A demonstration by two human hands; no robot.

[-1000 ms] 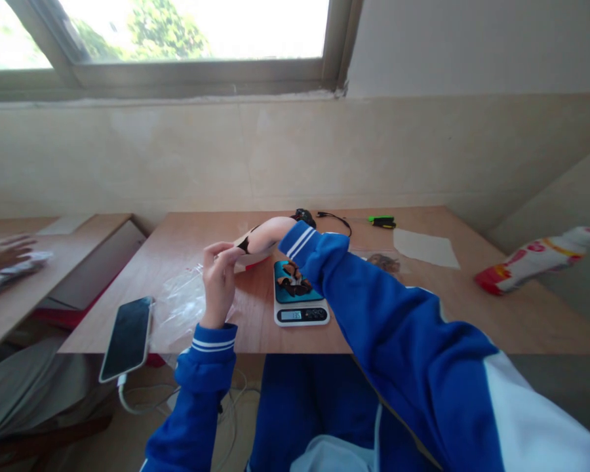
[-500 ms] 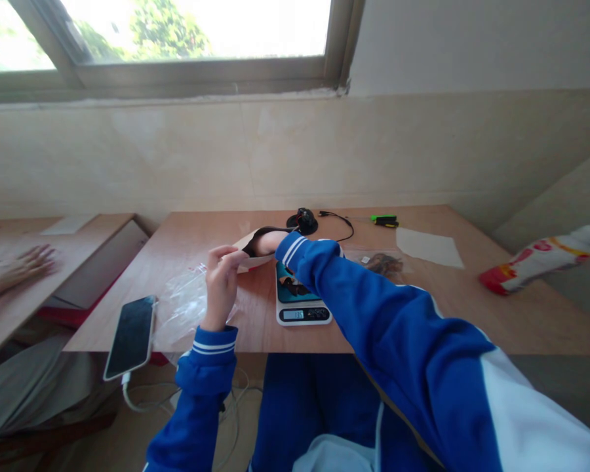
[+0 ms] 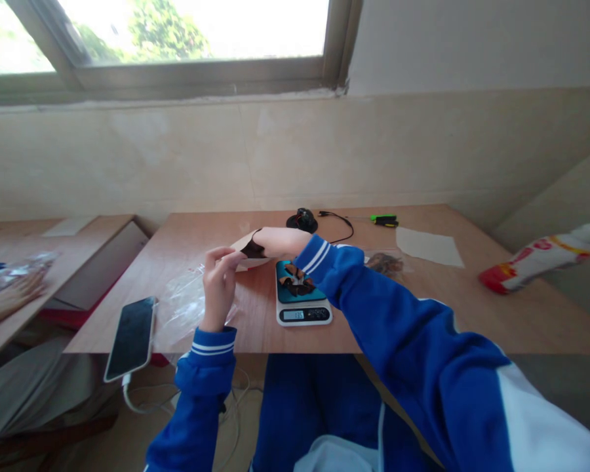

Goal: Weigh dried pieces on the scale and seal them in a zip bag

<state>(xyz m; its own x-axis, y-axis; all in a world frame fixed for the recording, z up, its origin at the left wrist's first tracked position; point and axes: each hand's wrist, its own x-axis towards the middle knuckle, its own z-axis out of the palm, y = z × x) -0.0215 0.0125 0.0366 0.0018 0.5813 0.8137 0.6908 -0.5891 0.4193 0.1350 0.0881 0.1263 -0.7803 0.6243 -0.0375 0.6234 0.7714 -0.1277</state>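
Between thumb and fingers, my left hand pinches the near rim of a light tan paper bag with a dark inside. My right hand reaches into its mouth from the right, and its fingers are hidden there. Just right of the bag is a white kitchen scale with a blue-green platform, below my right wrist. Dark brown, curved dried pieces lie on the platform. The scale's display is lit and seems to read 135.
Crumpled clear plastic and a phone on a cable lie left. Behind are a black round-based device, black cable and green-black screwdriver. Rightward are a bagged brown item, paper and bottle. Another person's hand is far left.
My right wrist has drawn back to the right, showing more bare skin and uncovering more of the brown pieces. My left hand stays on the bag. Clear plastic now appears at the other person's hand.
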